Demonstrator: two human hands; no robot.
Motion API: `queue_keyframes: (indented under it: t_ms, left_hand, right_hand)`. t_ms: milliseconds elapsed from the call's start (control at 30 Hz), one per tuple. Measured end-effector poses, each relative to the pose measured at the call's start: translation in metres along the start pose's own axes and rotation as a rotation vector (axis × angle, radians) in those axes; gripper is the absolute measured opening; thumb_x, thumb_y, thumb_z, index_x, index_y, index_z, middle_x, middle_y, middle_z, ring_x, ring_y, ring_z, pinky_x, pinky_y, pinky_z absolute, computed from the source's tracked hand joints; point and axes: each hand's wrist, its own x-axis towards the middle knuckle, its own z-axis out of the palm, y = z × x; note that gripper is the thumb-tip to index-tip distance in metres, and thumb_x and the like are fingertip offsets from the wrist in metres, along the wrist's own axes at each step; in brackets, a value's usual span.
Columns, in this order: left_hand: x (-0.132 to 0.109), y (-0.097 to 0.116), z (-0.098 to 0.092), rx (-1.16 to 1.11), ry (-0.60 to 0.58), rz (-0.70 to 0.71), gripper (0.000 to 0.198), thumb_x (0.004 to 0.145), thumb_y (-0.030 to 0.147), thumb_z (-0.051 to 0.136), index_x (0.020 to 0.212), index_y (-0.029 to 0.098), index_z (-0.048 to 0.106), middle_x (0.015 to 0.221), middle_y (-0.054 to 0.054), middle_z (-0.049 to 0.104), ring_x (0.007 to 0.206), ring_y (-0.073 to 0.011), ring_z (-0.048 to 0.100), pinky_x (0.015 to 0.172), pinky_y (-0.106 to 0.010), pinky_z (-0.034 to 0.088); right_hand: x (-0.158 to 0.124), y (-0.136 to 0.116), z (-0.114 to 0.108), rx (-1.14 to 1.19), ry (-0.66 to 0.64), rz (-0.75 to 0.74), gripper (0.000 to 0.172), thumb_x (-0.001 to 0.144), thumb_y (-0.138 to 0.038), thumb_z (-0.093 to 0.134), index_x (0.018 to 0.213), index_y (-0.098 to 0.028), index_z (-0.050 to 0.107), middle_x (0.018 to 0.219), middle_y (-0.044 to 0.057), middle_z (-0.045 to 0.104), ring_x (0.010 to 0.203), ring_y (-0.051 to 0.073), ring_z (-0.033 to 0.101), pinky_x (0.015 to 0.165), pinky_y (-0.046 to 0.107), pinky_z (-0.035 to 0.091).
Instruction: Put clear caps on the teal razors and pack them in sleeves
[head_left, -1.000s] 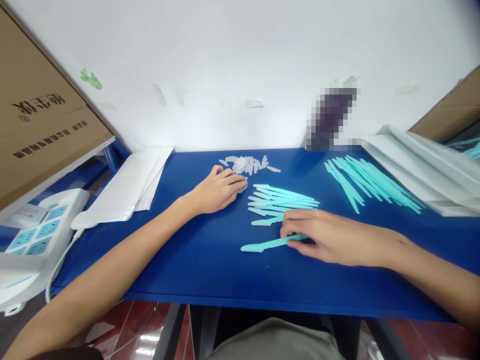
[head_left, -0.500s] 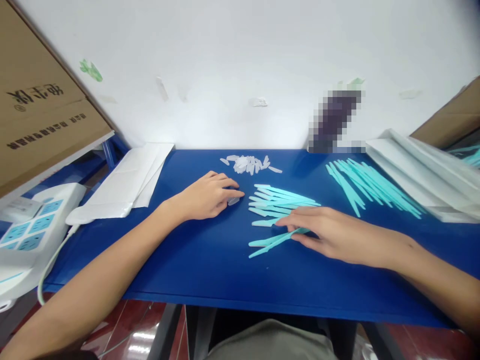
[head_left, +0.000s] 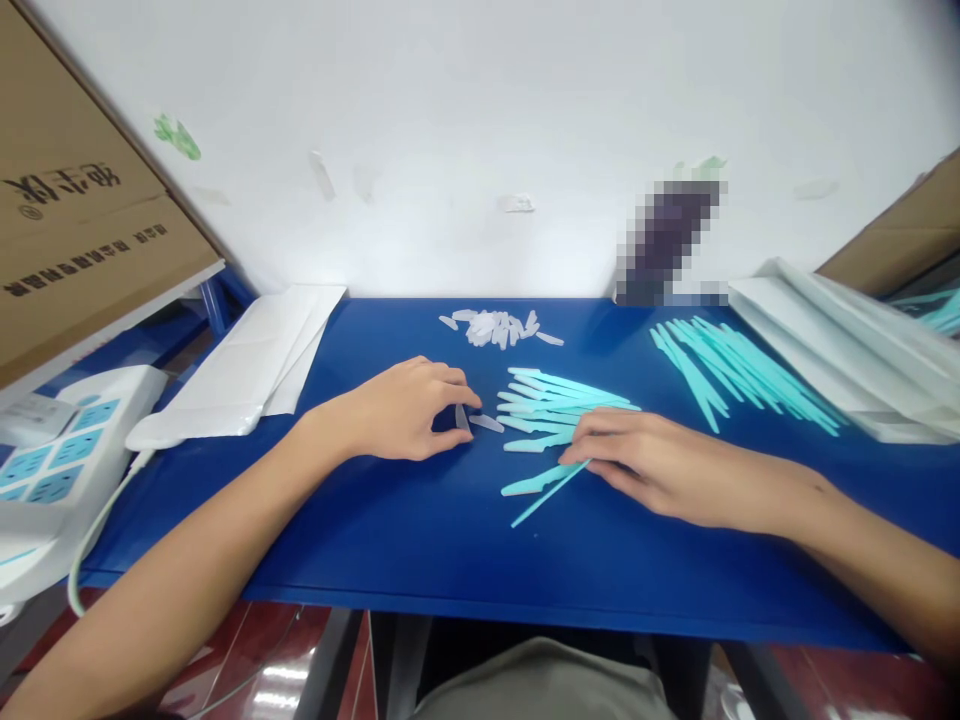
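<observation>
My left hand (head_left: 416,410) is low over the blue table, thumb and forefinger curled at either end of a small clear plastic cap (head_left: 461,418). A second clear cap (head_left: 489,424) lies just right of those fingertips. My right hand (head_left: 634,455) pinches the thin end of a turquoise eyebrow razor (head_left: 551,494), its other end pointing left and toward me. Another turquoise razor (head_left: 532,484) lies beside it, partly under my right fingers; whether it is gripped too is unclear. A fanned row of turquoise razors (head_left: 555,395) lies just beyond my right hand.
Clear caps (head_left: 495,328) are heaped near the wall. More razors (head_left: 742,370) lie at right beside plastic bags (head_left: 832,350). White sleeves (head_left: 240,370), a power strip (head_left: 67,470) and a cardboard box (head_left: 90,190) are at left. A pixelated dark object (head_left: 667,245) leans on the wall.
My left hand has drawn slightly back and its thumb and forefinger have parted, exposing two clear caps. My right hand has turned one razor edge-on, with its left end swung slightly toward me.
</observation>
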Motion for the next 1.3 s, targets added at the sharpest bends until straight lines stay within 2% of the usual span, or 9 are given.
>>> queue_keyframes:
  t_ms: [133,367,567,667,767,900,1000,1133,1300]
  left_hand:
    - [0.005,0.003,0.011,0.036,0.041,-0.022,0.034,0.104,0.044,0.056,0.121,0.021,0.075,0.106,-0.007,0.07,0.092,-0.0224,0.064,0.085,-0.037,0.043]
    - [0.008,0.001,0.017,-0.133,0.119,0.023,0.011,0.098,0.022,0.064,0.094,0.018,0.073,0.099,-0.004,0.073,0.091,-0.0195,0.061,0.084,-0.032,0.045]
    - [0.004,0.001,0.004,-0.161,0.43,0.025,0.03,0.104,0.02,0.053,0.131,0.018,0.065,0.096,-0.005,0.07,0.086,-0.0174,0.062,0.078,-0.03,0.048]
    - [0.006,0.003,0.004,-0.219,0.501,0.051,0.024,0.104,0.019,0.052,0.12,0.018,0.07,0.099,-0.006,0.069,0.089,-0.0162,0.062,0.08,-0.029,0.05]
    - [0.009,0.006,0.011,-0.286,0.514,0.035,0.013,0.102,0.023,0.059,0.105,0.019,0.071,0.101,-0.005,0.071,0.094,-0.017,0.063,0.082,-0.03,0.052]
    - [0.01,0.01,0.019,-0.406,0.474,-0.024,0.014,0.101,0.028,0.062,0.104,0.021,0.073,0.078,0.0,0.067,0.069,-0.0119,0.06,0.061,-0.023,0.048]
    - [0.01,0.013,0.021,-0.438,0.405,-0.02,0.014,0.101,0.025,0.06,0.106,0.02,0.072,0.082,0.001,0.074,0.064,-0.009,0.062,0.061,-0.02,0.049]
    - [0.008,0.013,0.021,-0.329,0.444,-0.01,0.016,0.096,0.029,0.066,0.106,0.019,0.073,0.096,-0.002,0.077,0.071,-0.0111,0.065,0.063,-0.021,0.052]
    - [0.008,0.013,0.022,-0.292,0.402,0.043,0.015,0.097,0.022,0.058,0.101,0.018,0.072,0.096,-0.003,0.076,0.078,-0.0136,0.067,0.07,-0.024,0.053]
  right_hand:
    - [0.0,0.002,0.0,-0.004,0.033,0.003,0.033,0.104,-0.021,0.042,0.122,-0.021,0.07,0.122,0.009,0.067,0.107,0.021,0.066,0.092,0.036,0.051]
    - [-0.001,-0.008,-0.006,-0.029,0.003,-0.043,0.028,0.102,-0.022,0.046,0.109,-0.025,0.073,0.098,0.006,0.068,0.093,0.023,0.062,0.09,0.041,0.042]
    - [-0.003,-0.012,-0.007,-0.047,-0.015,-0.021,0.02,0.101,-0.025,0.05,0.095,-0.025,0.069,0.093,0.002,0.066,0.083,0.019,0.058,0.089,0.04,0.032]
    - [-0.002,-0.012,-0.008,-0.055,0.013,-0.013,0.015,0.097,-0.025,0.054,0.086,-0.023,0.064,0.084,-0.001,0.063,0.075,0.017,0.054,0.087,0.04,0.028]
    - [-0.001,-0.012,-0.012,-0.061,0.033,-0.033,0.014,0.093,-0.024,0.056,0.079,-0.022,0.057,0.072,-0.003,0.057,0.064,0.014,0.043,0.084,0.039,0.028]
    - [-0.004,-0.006,-0.017,-0.042,0.083,-0.06,0.019,0.089,-0.023,0.058,0.073,-0.022,0.049,0.064,-0.006,0.047,0.06,0.012,0.033,0.083,0.037,0.031]
    - [-0.006,0.001,-0.02,-0.007,0.116,-0.019,0.018,0.089,-0.026,0.059,0.073,-0.023,0.051,0.062,-0.006,0.047,0.058,0.012,0.037,0.076,0.034,0.035]
    - [-0.008,0.007,-0.024,0.064,0.076,0.091,0.015,0.089,-0.029,0.06,0.076,-0.023,0.055,0.066,-0.003,0.055,0.056,0.012,0.044,0.058,0.03,0.034]
    - [-0.009,0.01,-0.03,0.042,0.063,0.134,0.016,0.094,-0.03,0.057,0.08,-0.022,0.061,0.071,0.0,0.061,0.058,0.013,0.05,0.055,0.029,0.037]
